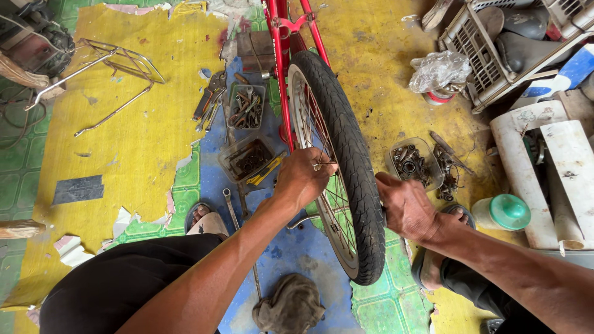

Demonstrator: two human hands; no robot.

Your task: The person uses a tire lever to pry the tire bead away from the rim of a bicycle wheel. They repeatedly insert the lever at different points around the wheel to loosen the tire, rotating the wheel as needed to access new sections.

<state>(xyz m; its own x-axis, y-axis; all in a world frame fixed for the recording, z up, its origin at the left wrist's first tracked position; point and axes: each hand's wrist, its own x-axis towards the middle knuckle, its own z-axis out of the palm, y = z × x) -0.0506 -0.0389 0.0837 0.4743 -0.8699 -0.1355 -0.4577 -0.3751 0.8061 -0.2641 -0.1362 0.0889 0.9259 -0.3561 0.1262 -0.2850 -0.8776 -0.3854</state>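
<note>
Knees and forearms fill the near edge, with a grey rag [289,306] on the floor between them, below my left hand [301,179]. That hand is closed in a pinch at the rim of the wheel [337,154], thumb and fingers nipped on what looks like a small spoke key [319,166] at a spoke end. My right hand [405,207] wraps the tyre on the far side, fingers curled over the tread, holding it steady. The wheel stands upright between my hands, mounted in the red frame [281,55] beyond them.

I judge this as spoke tensioning, mid-adjustment. The next move calls for a small, measured turn of the key, then rolling the wheel with my right hand to bring the next spoke round.

Left of my left hand sit two tubs of bolts [247,133] and a spanner [232,207]; beyond my right, a tub of bearings [409,162].
</note>
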